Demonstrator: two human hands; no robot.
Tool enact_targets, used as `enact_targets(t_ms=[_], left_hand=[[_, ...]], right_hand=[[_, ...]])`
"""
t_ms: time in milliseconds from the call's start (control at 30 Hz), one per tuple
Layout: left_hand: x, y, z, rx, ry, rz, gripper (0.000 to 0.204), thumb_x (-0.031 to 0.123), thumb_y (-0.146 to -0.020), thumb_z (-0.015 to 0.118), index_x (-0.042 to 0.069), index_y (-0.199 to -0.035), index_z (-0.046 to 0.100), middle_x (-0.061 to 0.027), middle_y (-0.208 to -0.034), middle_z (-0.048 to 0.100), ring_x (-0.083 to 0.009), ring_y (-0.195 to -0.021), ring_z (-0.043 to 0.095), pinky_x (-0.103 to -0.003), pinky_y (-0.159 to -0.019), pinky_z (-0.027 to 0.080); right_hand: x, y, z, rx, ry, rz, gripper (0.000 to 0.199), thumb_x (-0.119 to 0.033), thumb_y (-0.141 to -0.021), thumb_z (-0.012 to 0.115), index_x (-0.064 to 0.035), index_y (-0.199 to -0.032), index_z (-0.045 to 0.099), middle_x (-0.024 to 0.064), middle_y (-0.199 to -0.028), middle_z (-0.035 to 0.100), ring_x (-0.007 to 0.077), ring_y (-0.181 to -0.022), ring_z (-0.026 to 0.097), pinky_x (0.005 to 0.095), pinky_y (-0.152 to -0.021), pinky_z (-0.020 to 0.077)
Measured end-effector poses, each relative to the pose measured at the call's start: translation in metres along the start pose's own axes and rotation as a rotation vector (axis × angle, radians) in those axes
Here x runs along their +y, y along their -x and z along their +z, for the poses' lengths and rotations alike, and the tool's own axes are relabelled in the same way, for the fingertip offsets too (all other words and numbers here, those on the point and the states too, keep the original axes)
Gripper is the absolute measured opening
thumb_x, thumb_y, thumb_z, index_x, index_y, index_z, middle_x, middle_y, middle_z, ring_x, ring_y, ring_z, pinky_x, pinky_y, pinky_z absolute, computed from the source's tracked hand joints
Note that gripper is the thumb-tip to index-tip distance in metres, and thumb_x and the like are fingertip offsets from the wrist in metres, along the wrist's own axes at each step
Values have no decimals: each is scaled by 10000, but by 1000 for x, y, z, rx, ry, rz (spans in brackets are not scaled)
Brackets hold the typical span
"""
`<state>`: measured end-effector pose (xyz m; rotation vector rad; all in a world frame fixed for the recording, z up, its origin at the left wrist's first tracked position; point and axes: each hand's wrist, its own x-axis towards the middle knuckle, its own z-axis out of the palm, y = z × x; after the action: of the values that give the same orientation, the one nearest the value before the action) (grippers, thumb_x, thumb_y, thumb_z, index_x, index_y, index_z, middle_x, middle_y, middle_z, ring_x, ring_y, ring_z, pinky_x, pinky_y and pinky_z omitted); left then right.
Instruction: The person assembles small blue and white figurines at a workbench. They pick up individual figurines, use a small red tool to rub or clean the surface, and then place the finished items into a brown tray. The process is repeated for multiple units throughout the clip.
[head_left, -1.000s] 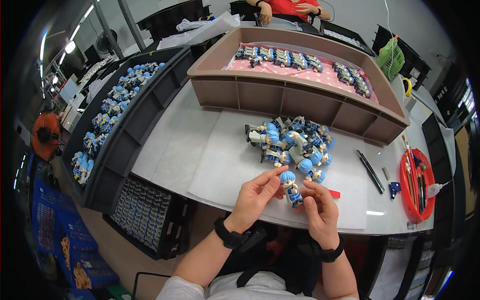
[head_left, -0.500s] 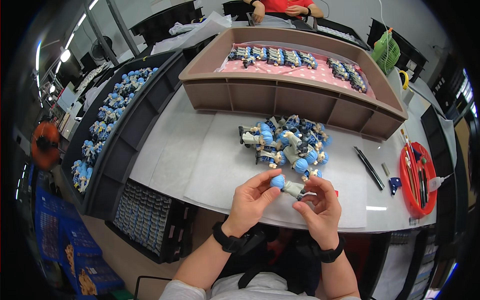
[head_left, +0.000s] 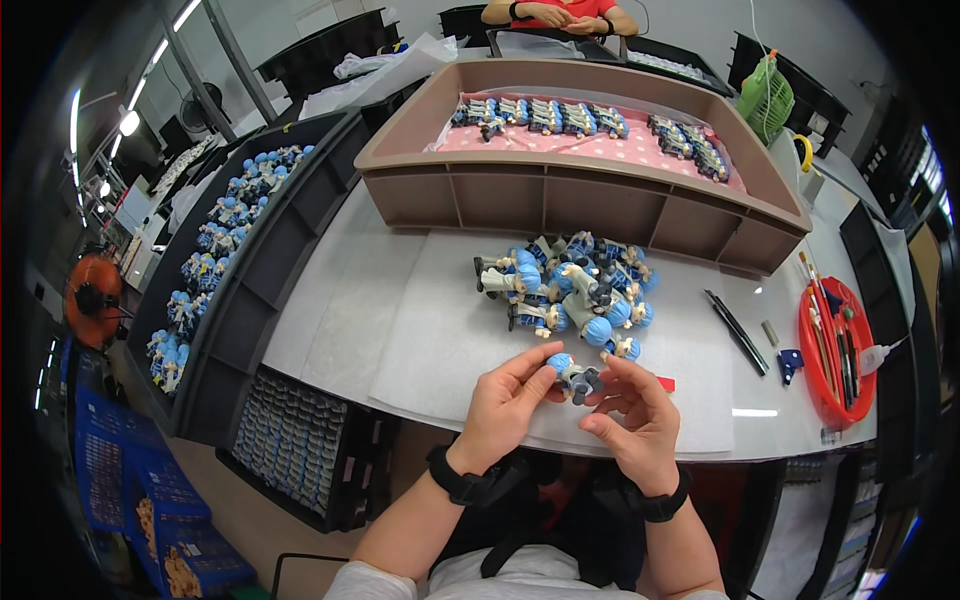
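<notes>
Between the fingertips of my left hand (head_left: 500,405) is a small blue-haired figurine (head_left: 572,374), pinched near its head. Its dark grey shoes point toward me and to the right. My right hand (head_left: 637,420) is just beside those shoes, thumb and fingers apart and curved around open space. Just beyond my hands lies a loose heap of similar figurines (head_left: 590,290) in pale coats and blue clothes, on a white sheet (head_left: 420,330) over the table.
A brown bin (head_left: 500,195) with rows of figurines on pink dotted cloth stands behind the heap. At left is a black crate (head_left: 260,260) of figurines. Black pens (head_left: 735,332) and a red basket (head_left: 832,400) of brushes lie right. Across, a person in red (head_left: 560,12) works.
The figurine has turned in my left fingers, so its shoes now face me instead of pointing right. My right fingers have come off it and spread.
</notes>
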<state>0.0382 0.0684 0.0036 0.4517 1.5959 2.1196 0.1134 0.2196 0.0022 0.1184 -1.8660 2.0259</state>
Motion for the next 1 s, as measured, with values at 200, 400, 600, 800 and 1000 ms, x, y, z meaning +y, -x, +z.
enact_targets(t_ms=[200, 400, 600, 800, 1000], left_hand=[[3, 2, 5, 4, 62, 83, 331, 43, -881, 519, -13, -1204, 475, -110, -1127, 564, -143, -987, 551, -274, -825, 467], [4, 7, 1, -4, 50, 242, 405, -73, -802, 558, -12, -1192, 466, -137, -1188, 523, -181, -1080, 509, -310, -910, 423], [2, 4, -1, -8, 51, 229, 422, -120, -778, 533, -17, -1183, 469, -137, -1196, 518, -192, -1101, 499, -311, -910, 422], [9, 7, 15, 23, -165, 215, 480, -118, -760, 528, -38, -1223, 430, -142, -1238, 477, -194, -1123, 475, -302, -921, 404], [-3, 9, 25, 69, -344, 298, 289, -55, -825, 537, -46, -1114, 539, -113, -1015, 596, -146, -870, 562, -259, -794, 453]], right_hand=[[-1, 0, 0, 3, 20, 24, 597, -43, -671, 760, 19, -1191, 472, 102, -1025, 558, 143, -864, 575, 241, -694, 496], [0, -1, 7, 17, 89, 60, 553, -56, -704, 743, 38, -1178, 474, 105, -1020, 563, 140, -898, 562, 249, -710, 501], [-1, -1, 9, 63, 145, 47, 420, -33, -744, 691, 34, -1123, 522, 119, -997, 586, 162, -892, 583, 256, -716, 501], [-12, -2, -7, 84, 160, -72, 260, -29, -784, 620, 6, -1036, 567, 114, -952, 593, 195, -801, 584, 277, -681, 484], [-70, 38, -106, 346, 391, -285, 265, 48, -763, 609, -10, -1020, 580, 105, -950, 590, 182, -806, 574, 267, -694, 466]])
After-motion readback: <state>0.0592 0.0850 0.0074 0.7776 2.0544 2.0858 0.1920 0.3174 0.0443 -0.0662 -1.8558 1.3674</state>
